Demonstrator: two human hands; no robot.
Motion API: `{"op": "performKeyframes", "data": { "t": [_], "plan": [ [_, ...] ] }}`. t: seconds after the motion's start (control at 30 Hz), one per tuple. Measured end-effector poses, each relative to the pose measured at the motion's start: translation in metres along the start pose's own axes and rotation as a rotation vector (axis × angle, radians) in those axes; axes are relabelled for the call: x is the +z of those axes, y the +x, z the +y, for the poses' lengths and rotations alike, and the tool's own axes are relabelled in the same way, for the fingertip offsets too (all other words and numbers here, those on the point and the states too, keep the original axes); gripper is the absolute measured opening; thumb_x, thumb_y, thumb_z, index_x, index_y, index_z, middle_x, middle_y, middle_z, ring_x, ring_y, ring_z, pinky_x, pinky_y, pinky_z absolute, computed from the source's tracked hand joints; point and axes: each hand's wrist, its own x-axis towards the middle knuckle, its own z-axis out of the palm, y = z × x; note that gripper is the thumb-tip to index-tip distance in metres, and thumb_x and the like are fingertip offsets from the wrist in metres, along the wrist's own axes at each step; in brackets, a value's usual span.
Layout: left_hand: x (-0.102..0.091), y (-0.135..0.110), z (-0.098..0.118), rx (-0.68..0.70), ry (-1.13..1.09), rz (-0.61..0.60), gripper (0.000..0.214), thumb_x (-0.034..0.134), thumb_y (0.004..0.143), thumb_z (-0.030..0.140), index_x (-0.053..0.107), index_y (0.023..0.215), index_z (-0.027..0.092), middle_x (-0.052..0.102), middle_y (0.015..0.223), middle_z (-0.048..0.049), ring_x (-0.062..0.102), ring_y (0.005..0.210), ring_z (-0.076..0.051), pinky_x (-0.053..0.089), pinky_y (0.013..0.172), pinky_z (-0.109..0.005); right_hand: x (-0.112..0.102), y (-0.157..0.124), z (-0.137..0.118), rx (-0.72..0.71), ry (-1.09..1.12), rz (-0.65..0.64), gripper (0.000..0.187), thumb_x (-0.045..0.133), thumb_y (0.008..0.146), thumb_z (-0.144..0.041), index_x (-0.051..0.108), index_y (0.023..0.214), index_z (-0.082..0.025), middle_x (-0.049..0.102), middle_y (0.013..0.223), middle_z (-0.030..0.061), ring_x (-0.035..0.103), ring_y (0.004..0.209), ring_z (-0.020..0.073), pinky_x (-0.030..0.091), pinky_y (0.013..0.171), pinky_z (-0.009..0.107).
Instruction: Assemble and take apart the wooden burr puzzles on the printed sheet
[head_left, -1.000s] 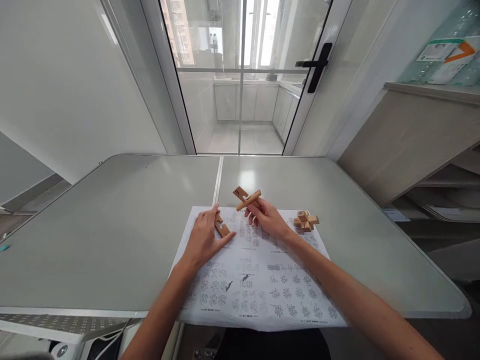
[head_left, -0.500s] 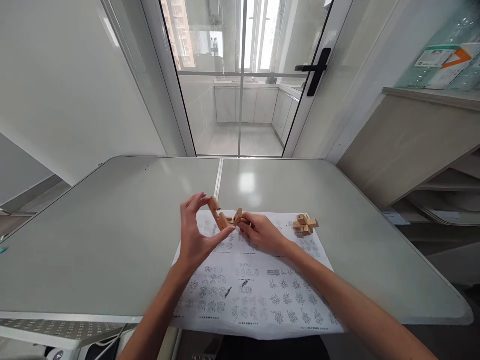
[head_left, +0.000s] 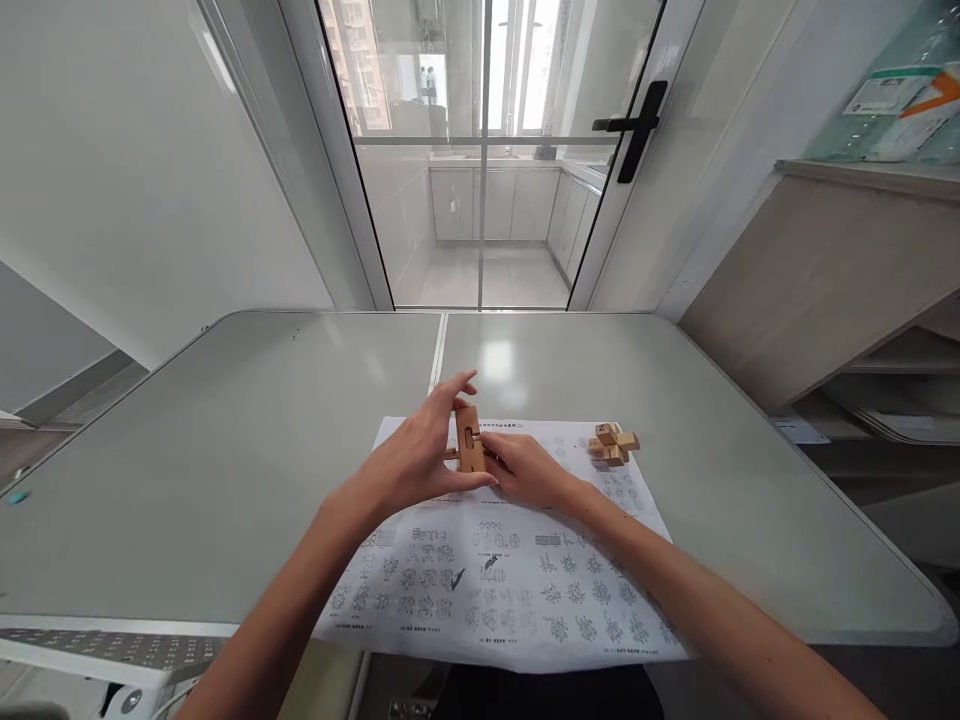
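Observation:
My left hand (head_left: pixel 411 452) curves around a wooden puzzle block (head_left: pixel 470 455), thumb under its near end and fingers at its far end. The block stands on end with an oblong slot in the face turned toward me. From the other side my right hand (head_left: pixel 526 468) pinches wood at the block's right edge; its fingertips partly hide what they grip. A small wooden bit shows left of the block. Beneath both hands lies a printed instruction sheet (head_left: pixel 517 590) with rows of line drawings. An interlocked wooden puzzle (head_left: pixel 613 446) with marked faces rests on the sheet's right side.
The grey table (head_left: pixel 225 480) spreads around the sheet. Behind it stands a glass door with a black handle (head_left: pixel 637 130). Wooden shelving (head_left: pixel 817 280) with plastic bottles (head_left: pixel 892 110) rises at the right. A small teal object (head_left: pixel 18 497) lies at the left edge.
The left hand has moved right and turned over the wooden pieces. They were tilted and apart in the air; now the slotted block stands upright between both hands.

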Motion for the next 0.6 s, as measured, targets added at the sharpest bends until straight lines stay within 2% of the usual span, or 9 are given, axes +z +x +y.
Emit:
{"op": "performKeyframes", "data": {
  "t": [0.13,0.23,0.37,0.6],
  "plan": [
    [0.002,0.004,-0.003,-0.017,0.086,-0.079,0.116,0.09,0.075,0.034,0.014,0.162,0.041,0.053,0.147,-0.011,0.072,0.112,-0.03,0.065,0.088,-0.049,0.0,0.0,-0.001,-0.01,-0.061,0.0,0.014,0.048,0.103,-0.016,0.057,0.093,-0.021,0.065,0.081,0.0002,0.052,0.064,0.0143,0.037,0.063,0.026],
    [0.007,0.003,-0.01,-0.017,0.081,-0.109,0.114,0.089,0.075,0.033,0.015,0.162,0.041,0.053,0.145,-0.0106,0.07,0.115,-0.03,0.064,0.093,-0.05,0.0,0.001,-0.001,0.0,-0.107,-0.013,0.014,0.049,0.103,-0.015,0.057,0.093,-0.021,0.068,0.084,0.002,0.056,0.067,0.0154,0.038,0.065,0.027],
    [0.012,0.0,-0.021,-0.018,0.036,-0.073,0.112,0.089,0.076,0.037,0.016,0.161,0.041,0.052,0.145,-0.0092,0.065,0.124,-0.03,0.064,0.096,-0.052,-0.002,0.002,0.002,0.005,-0.141,-0.05,0.014,0.048,0.107,-0.017,0.057,0.097,-0.02,0.072,0.089,0.0046,0.061,0.072,0.0175,0.039,0.067,0.029],
    [0.015,-0.002,-0.029,0.019,-0.057,-0.013,0.108,0.09,0.076,0.041,0.023,0.161,0.039,0.058,0.133,-0.0082,0.064,0.126,-0.03,0.064,0.099,-0.054,-0.005,0.0,0.01,-0.03,-0.133,-0.034,0.01,0.05,0.106,-0.018,0.059,0.102,-0.021,0.076,0.093,0.0065,0.066,0.075,0.0193,0.04,0.066,0.029]
  ]
}}
